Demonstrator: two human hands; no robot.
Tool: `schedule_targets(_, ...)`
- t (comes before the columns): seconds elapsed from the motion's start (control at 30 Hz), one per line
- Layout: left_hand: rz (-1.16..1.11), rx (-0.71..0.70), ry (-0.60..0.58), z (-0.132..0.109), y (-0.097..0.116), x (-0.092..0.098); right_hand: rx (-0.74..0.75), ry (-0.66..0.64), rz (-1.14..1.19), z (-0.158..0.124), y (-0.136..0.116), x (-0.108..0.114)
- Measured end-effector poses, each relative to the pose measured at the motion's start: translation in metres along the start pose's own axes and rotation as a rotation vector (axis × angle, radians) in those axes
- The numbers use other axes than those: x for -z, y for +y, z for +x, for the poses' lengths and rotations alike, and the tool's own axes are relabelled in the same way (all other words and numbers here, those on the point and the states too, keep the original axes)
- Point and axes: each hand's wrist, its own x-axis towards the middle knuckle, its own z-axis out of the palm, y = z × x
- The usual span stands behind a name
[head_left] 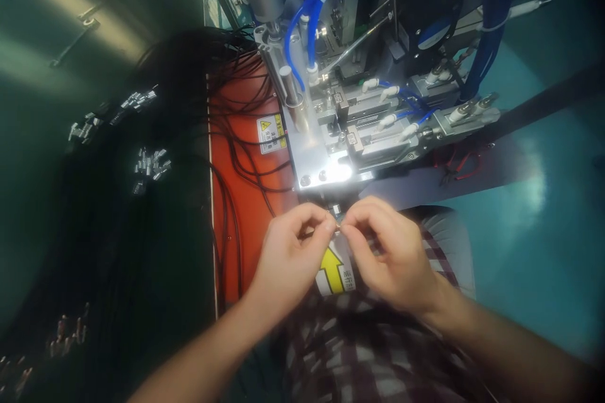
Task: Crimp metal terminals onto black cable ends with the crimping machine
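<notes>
My left hand (295, 252) and my right hand (390, 252) meet almost fingertip to fingertip at the near end of a metal machine (312, 157). Each pinches thumb against forefinger. Something tiny with a coppery glint shows between the fingertips, too small to name. Just beyond them is a small shiny metal piece (336, 208). Below the fingertips lies a white label with a yellow arrow (333, 272), partly covered by my left hand.
Left of the machine, black cables (236, 157) cross an orange surface (246, 201) with a warning label (271, 133). Farther left are bundles with silvery ends (151, 165). Blue air tubes (312, 25) rise above the machine. Red-handled pliers or similar (456, 170) lie at right.
</notes>
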Motion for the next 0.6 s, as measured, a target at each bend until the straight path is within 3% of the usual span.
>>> schedule_targets(0.17, -0.01, -0.022, -0.011, -0.0003, -0.0013, -0.0024, -0.388, -0.068, 0.277, 0.0042, -0.0006, -0.0001)
schedule_targets(0.27, -0.001, -0.01, -0.003, 0.0002, -0.0013, -0.0032, -0.475, -0.11, 0.357, 0.0066, -0.0015, 0.002)
schedule_targets(0.43, -0.002, -0.004, -0.002, 0.0007, -0.0009, -0.0029, -0.418, -0.084, 0.263, 0.0069, -0.0003, 0.0051)
schedule_targets(0.6, 0.024, -0.007, -0.006, -0.0006, -0.001, -0.0027, -0.238, -0.085, -0.018, 0.0045, 0.002, 0.0017)
